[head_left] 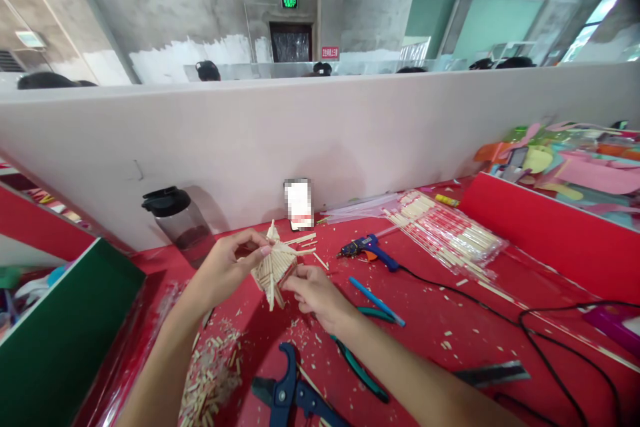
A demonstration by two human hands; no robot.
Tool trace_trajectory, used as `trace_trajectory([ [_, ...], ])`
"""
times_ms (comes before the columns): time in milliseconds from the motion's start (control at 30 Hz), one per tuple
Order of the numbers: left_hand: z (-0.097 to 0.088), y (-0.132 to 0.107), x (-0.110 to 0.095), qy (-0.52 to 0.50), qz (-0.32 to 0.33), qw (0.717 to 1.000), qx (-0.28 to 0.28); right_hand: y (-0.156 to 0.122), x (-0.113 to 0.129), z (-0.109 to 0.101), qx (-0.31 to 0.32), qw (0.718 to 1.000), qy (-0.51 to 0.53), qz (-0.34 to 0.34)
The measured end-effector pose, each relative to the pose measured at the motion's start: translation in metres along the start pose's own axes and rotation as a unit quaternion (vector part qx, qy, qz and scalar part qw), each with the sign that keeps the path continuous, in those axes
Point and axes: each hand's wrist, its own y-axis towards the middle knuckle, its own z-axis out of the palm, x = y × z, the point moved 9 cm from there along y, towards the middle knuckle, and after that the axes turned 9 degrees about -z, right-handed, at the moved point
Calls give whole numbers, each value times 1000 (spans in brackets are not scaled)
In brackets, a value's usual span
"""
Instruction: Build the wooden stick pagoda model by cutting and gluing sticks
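A small model built of glued wooden sticks (274, 267) is held just above the red table (450, 320). My left hand (227, 265) pinches its upper left side with thumb and fingers. From below right, my right hand (315, 293) grips its lower edge, fingers curled. Several loose stick ends poke out toward the right of the model.
A blue glue gun (367, 250) with a black cord lies right of the model, beside a pack of chopsticks (447, 230). Blue cutters (287, 390), green-handled pliers (357, 363), a blue pen (377, 301) and wood scraps (213, 370) lie near me. A dark bottle (177, 220) stands by the partition.
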Motion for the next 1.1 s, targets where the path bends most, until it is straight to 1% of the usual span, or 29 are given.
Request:
trace_trajectory([
  [100, -1, -1, -1, 6, 2, 1000, -7, -7, -1, -1, 40, 999, -30, -4],
  [233, -2, -1, -2, 14, 1, 1000, -12, -19, 7, -11, 88, 996, -11, -7],
  [367, -1, 0, 1, 12, -1, 1000, -5, -24, 20, -25, 93, 995, -6, -19],
  [433, 0, 1, 3, 10, -3, 1000, -2, -24, 26, -31, 96, 995, -27, -28],
  [500, 0, 1, 3, 7, -3, 1000, -1, -23, 33, -33, 110, 991, -59, -51],
  [633, 0, 0, 2, 6, -5, 1000, -3, -22, 55, -36, 145, 967, -159, -137],
  [700, 0, 0, 2, 8, -5, 1000, -1, -22, 64, -39, 145, 956, -194, -168],
  [933, 2, 0, 5, -5, -16, 1000, 6, -23, 89, -49, 135, 939, -253, -188],
  [1033, 2, 0, 8, -3, -17, 1000, 10, -25, 97, -43, 162, 924, -282, -202],
  [1100, 2, 0, 8, -2, -16, 1000, 9, -27, 99, -36, 174, 908, -308, -225],
])
